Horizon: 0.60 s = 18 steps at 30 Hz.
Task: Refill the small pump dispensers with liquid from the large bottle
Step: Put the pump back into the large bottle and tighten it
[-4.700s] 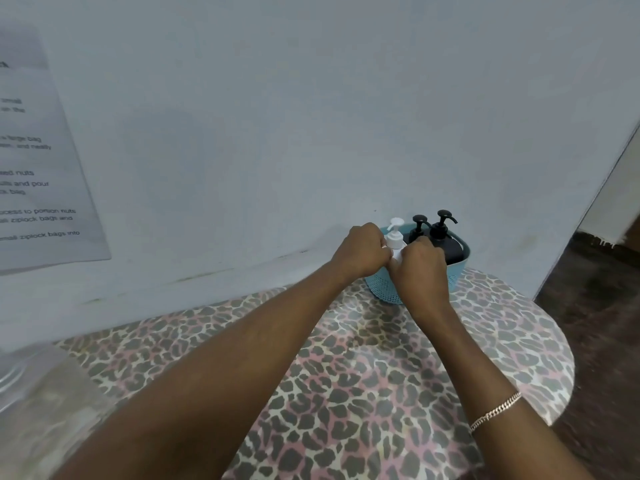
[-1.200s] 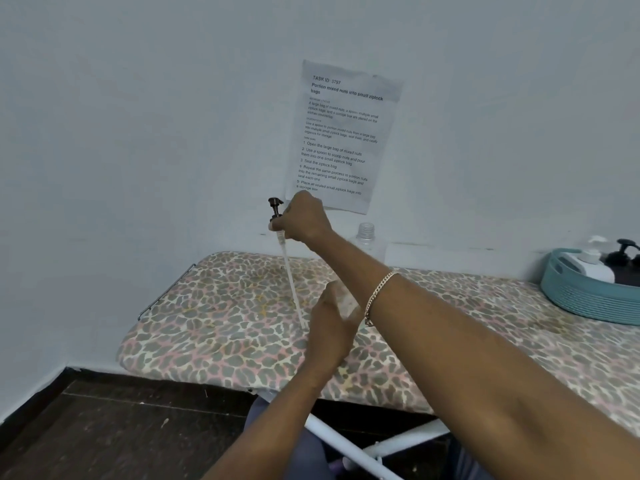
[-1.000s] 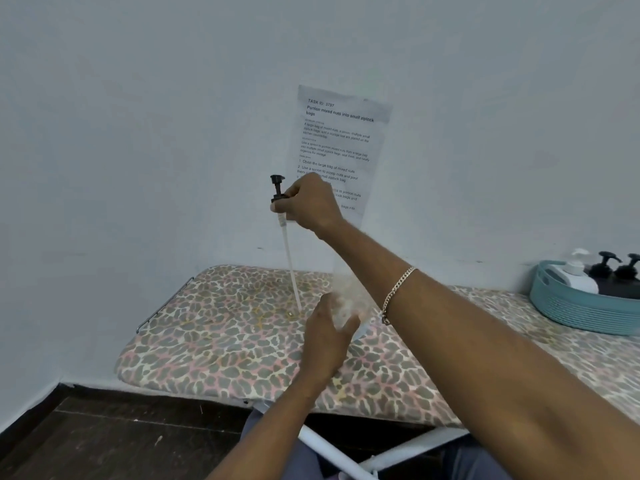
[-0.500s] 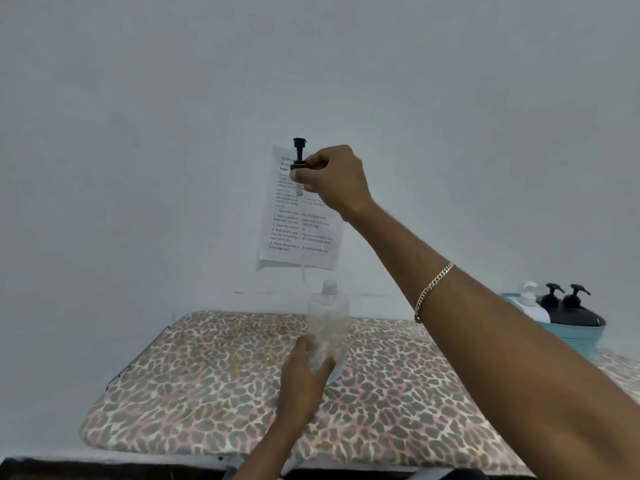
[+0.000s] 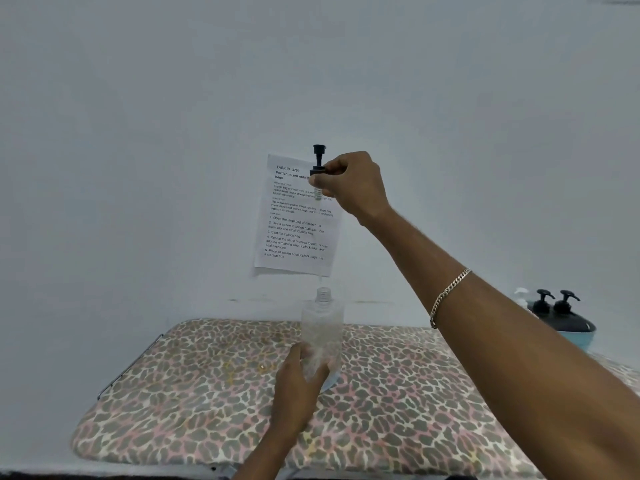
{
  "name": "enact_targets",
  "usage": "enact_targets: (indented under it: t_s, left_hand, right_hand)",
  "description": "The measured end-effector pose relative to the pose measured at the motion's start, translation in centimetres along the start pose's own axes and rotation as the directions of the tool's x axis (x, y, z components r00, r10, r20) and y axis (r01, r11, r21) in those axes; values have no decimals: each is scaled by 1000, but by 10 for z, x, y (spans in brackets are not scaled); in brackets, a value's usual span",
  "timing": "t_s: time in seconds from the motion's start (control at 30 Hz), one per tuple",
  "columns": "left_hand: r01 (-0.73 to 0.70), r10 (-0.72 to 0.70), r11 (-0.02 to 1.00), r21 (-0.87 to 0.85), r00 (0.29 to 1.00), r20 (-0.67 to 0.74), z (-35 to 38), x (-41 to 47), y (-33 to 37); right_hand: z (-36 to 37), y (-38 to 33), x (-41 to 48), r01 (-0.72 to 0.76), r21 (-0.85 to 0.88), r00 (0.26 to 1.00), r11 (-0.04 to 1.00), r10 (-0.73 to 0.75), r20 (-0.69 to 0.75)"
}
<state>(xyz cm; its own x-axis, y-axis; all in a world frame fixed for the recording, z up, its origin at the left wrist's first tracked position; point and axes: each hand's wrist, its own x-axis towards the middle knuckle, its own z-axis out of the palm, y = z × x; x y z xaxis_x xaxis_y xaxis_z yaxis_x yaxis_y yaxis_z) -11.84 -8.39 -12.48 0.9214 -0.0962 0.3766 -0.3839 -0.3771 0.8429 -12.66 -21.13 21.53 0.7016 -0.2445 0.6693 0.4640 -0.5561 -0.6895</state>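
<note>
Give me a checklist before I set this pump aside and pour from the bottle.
1. Pump head unscrewed, raised: ok; right hand grips the pump head high above the neck.
2. Dip tube tip clear of neck: cannot tell; tube too faint.
3. Bottle steadied: ok; left hand grips the clear bottle, upright on the board.
4. Liquid level: cannot tell.
5. Dispensers opened: not ok; black dispensers in the basket have pumps on.
</note>
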Motion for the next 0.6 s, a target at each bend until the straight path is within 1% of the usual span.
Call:
enact_targets:
  t_s: [0.4, 0.6]
  left_hand:
    - [-7, 7, 999, -33, 1000, -12, 0, -1, 0]
    - [-2, 2, 999, -49, 1000, -10, 0, -1, -1]
  right_hand:
    - [7, 29, -12, -48, -7, 999, 999, 48, 19]
    - [14, 59, -31, -115, 10, 992, 993, 114, 46]
